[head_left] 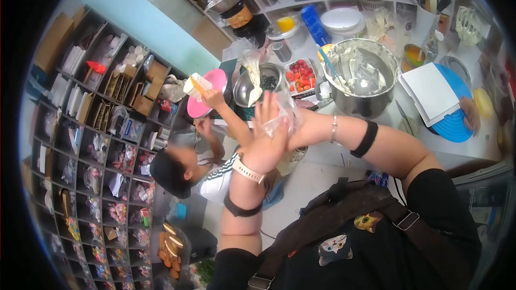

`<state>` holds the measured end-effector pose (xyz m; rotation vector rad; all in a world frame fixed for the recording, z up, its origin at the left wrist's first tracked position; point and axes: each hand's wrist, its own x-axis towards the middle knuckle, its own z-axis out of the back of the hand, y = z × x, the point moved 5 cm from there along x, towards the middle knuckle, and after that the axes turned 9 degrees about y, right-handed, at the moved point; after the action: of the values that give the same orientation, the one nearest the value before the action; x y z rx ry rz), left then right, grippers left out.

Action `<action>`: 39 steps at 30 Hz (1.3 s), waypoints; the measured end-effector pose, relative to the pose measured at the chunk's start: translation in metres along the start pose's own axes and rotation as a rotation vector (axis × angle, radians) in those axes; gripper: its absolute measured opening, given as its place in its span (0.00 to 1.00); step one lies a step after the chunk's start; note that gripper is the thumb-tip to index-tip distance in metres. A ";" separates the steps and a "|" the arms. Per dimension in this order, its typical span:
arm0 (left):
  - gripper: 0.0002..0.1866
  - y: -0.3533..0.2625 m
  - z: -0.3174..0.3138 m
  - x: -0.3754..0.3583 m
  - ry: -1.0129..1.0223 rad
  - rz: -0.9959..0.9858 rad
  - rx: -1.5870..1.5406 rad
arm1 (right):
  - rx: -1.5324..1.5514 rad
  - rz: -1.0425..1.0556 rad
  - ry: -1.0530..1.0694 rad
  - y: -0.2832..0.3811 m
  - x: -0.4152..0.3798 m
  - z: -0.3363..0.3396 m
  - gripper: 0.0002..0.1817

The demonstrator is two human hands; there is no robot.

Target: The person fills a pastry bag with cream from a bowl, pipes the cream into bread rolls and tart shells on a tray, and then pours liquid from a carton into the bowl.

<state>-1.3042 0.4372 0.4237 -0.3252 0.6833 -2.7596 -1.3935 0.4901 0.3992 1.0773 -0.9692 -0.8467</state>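
My left hand [268, 117] is raised in the middle of the view, its fingers stretched upward and apart. My right hand [297, 128] meets it from the right, and the two overlap at the palms. A thin, clear plastic glove [288, 111] is bunched between them; my right hand seems to grip it, though its fingertips are hidden. Just beyond the hands are a metal bowl [244, 92] with a cream-filled piping bag [253, 78] and blueberries [269, 82]. A tray of strawberries [301, 77] lies beside it.
A large mixing bowl [367, 104] smeared with cream stands on the counter. Right of it are a knife [403, 114] and a white board [430, 92] on a blue turntable [457, 123]. At left, another person [215, 182] holds a white container [194, 87] near a pink disc [216, 81].
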 end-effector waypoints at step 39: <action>0.16 -0.161 0.008 0.183 -0.440 -0.433 -1.219 | -0.383 0.109 -0.972 0.048 -0.127 0.147 0.48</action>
<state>-1.5078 0.5119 0.5362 -1.3661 2.2486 -2.0548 -1.5701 0.5720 0.4433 0.2299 -1.5525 -1.4368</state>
